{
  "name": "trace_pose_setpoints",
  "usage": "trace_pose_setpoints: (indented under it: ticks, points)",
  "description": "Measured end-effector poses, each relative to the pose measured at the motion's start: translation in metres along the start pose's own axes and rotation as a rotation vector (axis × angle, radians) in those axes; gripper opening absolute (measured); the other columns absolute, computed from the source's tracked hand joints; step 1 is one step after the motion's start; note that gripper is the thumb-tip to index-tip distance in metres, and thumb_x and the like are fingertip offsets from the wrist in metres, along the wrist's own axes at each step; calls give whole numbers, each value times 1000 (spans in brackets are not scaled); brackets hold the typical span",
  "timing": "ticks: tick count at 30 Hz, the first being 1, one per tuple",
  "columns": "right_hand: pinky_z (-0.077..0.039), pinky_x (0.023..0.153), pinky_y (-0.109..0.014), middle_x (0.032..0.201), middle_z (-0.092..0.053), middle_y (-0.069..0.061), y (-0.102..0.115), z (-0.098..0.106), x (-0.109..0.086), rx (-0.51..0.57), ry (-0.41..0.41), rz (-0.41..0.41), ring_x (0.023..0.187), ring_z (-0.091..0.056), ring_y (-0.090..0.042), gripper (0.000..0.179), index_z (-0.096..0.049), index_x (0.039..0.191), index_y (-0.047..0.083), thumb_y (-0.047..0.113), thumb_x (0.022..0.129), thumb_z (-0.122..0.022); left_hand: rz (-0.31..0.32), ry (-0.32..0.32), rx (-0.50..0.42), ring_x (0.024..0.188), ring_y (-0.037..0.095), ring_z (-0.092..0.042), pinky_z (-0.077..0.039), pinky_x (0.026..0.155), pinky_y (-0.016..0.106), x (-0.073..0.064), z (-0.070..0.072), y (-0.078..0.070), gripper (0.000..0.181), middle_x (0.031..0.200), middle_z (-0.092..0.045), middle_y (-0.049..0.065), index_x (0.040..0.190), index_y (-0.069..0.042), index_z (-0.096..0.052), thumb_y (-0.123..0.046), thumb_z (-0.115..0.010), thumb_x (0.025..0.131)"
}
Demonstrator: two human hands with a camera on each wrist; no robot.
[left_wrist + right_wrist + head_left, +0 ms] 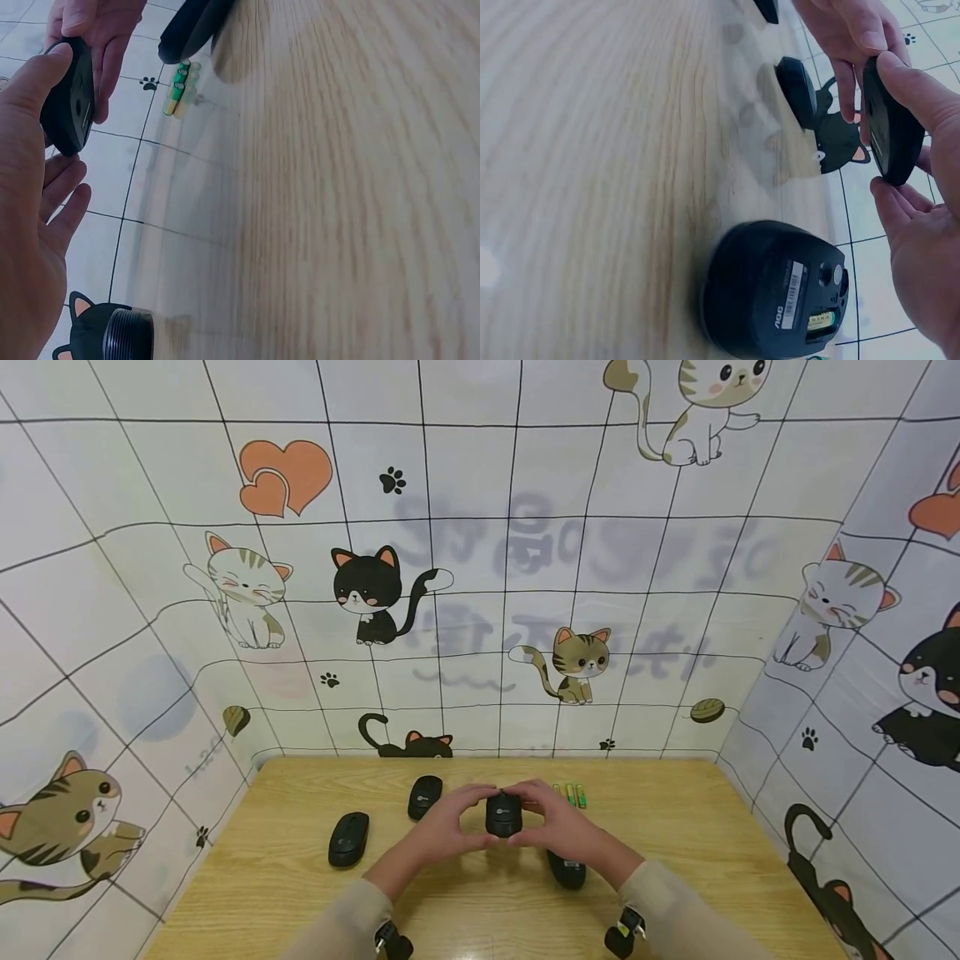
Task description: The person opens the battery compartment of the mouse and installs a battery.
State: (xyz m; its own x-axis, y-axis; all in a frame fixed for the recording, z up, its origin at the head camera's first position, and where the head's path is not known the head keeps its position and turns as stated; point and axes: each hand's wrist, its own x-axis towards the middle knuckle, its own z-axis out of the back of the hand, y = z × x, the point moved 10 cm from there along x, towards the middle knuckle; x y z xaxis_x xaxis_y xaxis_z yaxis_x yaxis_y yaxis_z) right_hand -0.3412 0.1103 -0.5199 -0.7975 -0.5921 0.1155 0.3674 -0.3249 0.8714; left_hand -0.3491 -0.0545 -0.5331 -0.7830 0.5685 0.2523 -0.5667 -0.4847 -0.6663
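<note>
The mouse (503,817) is raised above the counter (262,893), centred between the left hand (448,823) and right hand (557,820), neither nearer. Both pinch it, thumbs on the person's side, fingers at the far end. Its long axis points away from the person, underside down.

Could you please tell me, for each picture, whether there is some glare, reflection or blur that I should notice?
Head view: light mostly even, the marking on the held mouse too small to read; left wrist view: somewhat soft, batteries faintly mirrored in the tabletop; right wrist view: round white glare on the tabletop at the left edge, yet "AOC" readable on the label.
</note>
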Motion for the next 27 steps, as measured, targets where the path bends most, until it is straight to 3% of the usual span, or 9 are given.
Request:
trace_pose_setpoints:
  ticks: [8, 15, 24, 27]
  points:
    - [-42, 125, -55, 153, -54, -13, 10, -1, -11, 71, -60, 43, 146, -55, -38, 68, -56, 157, 10, 20, 97, -89, -45, -31, -94, 150, 26, -53, -51, 118, 45, -6, 1, -14, 68, 162, -57, 1, 160, -20, -58, -37, -86, 100]
    - [-43, 123, -58, 155, -53, -15, 11, -5, -23, 121, -80, 27, 146, -55, -41, 69, -55, 158, 10, 16, 97, -88, -52, -49, -185, 148, 26, -55, -52, 117, 47, -13, -2, -23, 67, 160, -59, 2, 157, -16, -60, -25, -89, 98]
    - [-48, 121, -45, 155, -56, -22, 25, -8, -36, 126, -111, 108, 143, -58, -43, 66, -54, 157, 0, 12, 99, -85, -60, -64, -181, 148, 27, -55, -54, 114, 42, -24, -7, -32, 64, 161, -58, 6, 158, -18, -59, -31, -86, 101]
    - [-48, 121, -44, 155, -55, -21, 23, -10, -38, 140, -124, 94, 144, -58, -40, 65, -55, 157, 3, 13, 100, -84, -52, -67, -166, 149, 27, -54, -54, 114, 43, -26, -7, -35, 63, 163, -56, 8, 158, -21, -59, -37, -83, 102]
